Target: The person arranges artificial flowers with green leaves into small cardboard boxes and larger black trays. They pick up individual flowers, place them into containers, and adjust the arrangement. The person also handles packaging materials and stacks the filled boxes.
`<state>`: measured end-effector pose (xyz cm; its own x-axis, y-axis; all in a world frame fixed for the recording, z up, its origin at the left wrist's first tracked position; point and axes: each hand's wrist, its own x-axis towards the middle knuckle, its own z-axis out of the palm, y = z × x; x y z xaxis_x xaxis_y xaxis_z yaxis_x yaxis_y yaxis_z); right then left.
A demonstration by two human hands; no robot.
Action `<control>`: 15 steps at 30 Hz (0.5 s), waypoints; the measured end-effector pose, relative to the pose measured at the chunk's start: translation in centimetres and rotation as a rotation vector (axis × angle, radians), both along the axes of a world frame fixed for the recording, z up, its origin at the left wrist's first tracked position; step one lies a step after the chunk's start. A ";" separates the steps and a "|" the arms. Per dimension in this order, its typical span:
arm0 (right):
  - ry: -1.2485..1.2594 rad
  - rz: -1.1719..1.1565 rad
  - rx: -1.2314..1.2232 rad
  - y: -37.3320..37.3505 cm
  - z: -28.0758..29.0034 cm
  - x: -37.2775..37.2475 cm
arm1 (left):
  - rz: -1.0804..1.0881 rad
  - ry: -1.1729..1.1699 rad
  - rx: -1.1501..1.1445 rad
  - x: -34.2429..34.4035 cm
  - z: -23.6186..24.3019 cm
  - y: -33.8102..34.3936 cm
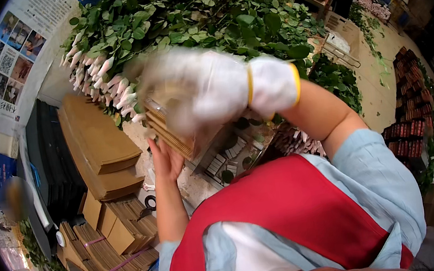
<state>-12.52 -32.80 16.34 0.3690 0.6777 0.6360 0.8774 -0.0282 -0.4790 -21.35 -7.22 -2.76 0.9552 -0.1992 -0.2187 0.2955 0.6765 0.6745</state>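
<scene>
- Brown corrugated cardboard touches our bare left hand, just beyond it; that grip is unclear.
- Its visible long edge slants down rightward.
- Our gloved right hand blurs; we cannot tell its grip.

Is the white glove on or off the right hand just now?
On: the white glove covers the right hand, though blurred, with a yellow-edged cuff around the wrist. The left hand looks bare.
</scene>
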 end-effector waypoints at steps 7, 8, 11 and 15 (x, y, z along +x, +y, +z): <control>0.643 0.047 -0.381 -3.8 3.8 6.1 | -0.107 -0.164 -0.087 1.6 6.7 -7.6; 0.729 -0.144 -0.348 -6.2 4.0 6.3 | -0.058 -0.226 0.001 1.1 7.7 -9.5; 0.624 -0.059 0.406 -20.2 2.9 7.1 | -0.002 -0.176 0.222 -0.3 11.5 -15.0; 0.708 -0.184 1.355 -32.7 -5.2 0.5 | -0.059 -0.380 0.289 -2.4 15.4 -21.0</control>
